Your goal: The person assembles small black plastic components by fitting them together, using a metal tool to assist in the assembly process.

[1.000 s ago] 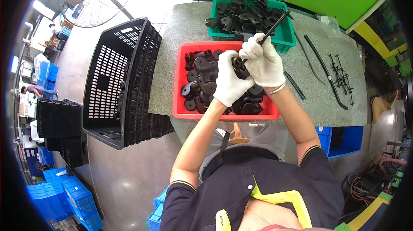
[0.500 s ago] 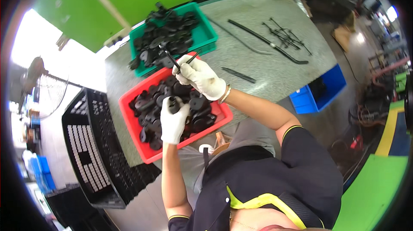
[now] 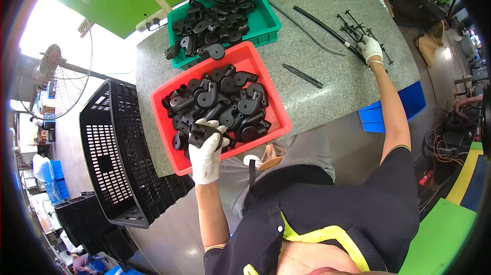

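My left hand [image 3: 205,160], in a white glove, is closed around a black moulded plastic part [image 3: 198,134] over the near edge of the red bin [image 3: 280,108]. Many similar black parts [image 3: 207,96], round-bodied with short tube ends, fill that bin. Reaching far right, my gloved right hand [image 3: 370,50] has its fingers curled down at a loose pile of thin black branched plastic sticks [image 3: 350,23]. What its fingertips grip is hidden. A black hose [image 3: 321,28] with a pale band runs under or beside this hand.
A green bin [image 3: 268,22] of more black parts stands behind the red one. A dark pen-shaped tool [image 3: 303,75] and a grey tube [image 3: 307,29] lie on the speckled table [image 3: 327,96]. Black crates [image 3: 123,157] stand at the left, a blue bin [image 3: 372,116] below the right edge.
My right hand has moved from above the red bin to the stick pile at the far right. The thin black stick piece it held no longer shows. My left hand stays by the red bin.
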A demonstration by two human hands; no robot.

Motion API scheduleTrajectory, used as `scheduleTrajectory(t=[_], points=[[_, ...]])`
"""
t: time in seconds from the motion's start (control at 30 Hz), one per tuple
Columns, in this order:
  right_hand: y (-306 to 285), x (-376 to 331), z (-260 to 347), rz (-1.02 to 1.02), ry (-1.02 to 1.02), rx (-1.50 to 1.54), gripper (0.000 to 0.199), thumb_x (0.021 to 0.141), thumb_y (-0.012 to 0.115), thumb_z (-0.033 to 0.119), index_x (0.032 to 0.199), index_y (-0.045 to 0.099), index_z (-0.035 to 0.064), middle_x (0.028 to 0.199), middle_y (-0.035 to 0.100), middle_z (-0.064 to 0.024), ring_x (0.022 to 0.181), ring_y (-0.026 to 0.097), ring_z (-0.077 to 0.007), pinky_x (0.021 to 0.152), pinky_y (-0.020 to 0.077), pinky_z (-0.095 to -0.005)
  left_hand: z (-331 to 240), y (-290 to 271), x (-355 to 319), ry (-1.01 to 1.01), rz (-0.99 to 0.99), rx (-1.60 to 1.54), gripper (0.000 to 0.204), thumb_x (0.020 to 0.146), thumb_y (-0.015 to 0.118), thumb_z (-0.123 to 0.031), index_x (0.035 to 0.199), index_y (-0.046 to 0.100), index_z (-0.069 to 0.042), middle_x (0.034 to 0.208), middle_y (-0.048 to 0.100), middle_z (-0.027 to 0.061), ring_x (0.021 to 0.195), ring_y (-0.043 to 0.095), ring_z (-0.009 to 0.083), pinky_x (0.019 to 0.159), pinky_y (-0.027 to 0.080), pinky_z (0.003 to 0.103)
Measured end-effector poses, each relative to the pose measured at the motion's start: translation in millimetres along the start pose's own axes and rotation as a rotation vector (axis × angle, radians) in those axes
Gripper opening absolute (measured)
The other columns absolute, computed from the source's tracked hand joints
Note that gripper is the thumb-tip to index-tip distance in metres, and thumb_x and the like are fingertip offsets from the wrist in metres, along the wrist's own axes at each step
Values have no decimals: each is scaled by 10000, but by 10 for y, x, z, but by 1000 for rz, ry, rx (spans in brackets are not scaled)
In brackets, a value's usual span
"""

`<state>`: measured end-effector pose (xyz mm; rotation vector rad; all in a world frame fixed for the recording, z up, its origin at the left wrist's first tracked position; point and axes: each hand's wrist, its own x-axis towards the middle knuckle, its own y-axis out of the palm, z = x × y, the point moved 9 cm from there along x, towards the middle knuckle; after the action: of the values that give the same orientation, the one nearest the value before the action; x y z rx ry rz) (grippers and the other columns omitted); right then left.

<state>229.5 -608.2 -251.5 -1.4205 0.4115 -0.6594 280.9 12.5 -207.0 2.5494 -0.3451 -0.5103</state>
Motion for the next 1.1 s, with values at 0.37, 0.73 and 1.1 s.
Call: scheduleTrajectory(t=[0.37,0.73,1.1], points=[[-318,-624,1007,-284,-294,19,148,895,553,201,978,610,93,944,612,-136,910,591,-332,791,491,-421,-14,-223,-92,14,-127,-25,627,766,693,-96,1330,422,-57,1283,532,158,1142,557,295,858,518,388],[-169,-560,660,-151,-96,-198,229,913,476,195,942,634,32,974,637,-191,930,591,-375,814,468,-457,-118,-310,-200,97,-124,-20,528,818,663,-90,1295,447,-22,1292,539,156,1163,552,291,885,526,427],[542,-323,-427,-44,-203,-350,400,855,503,116,1240,510,4,1230,567,-200,1140,538,-361,958,432,-420,-330,-314,-71,172,-166,407,551,781,610,-2,1318,485,-4,1184,541,105,1030,579,168,847,526,306]])
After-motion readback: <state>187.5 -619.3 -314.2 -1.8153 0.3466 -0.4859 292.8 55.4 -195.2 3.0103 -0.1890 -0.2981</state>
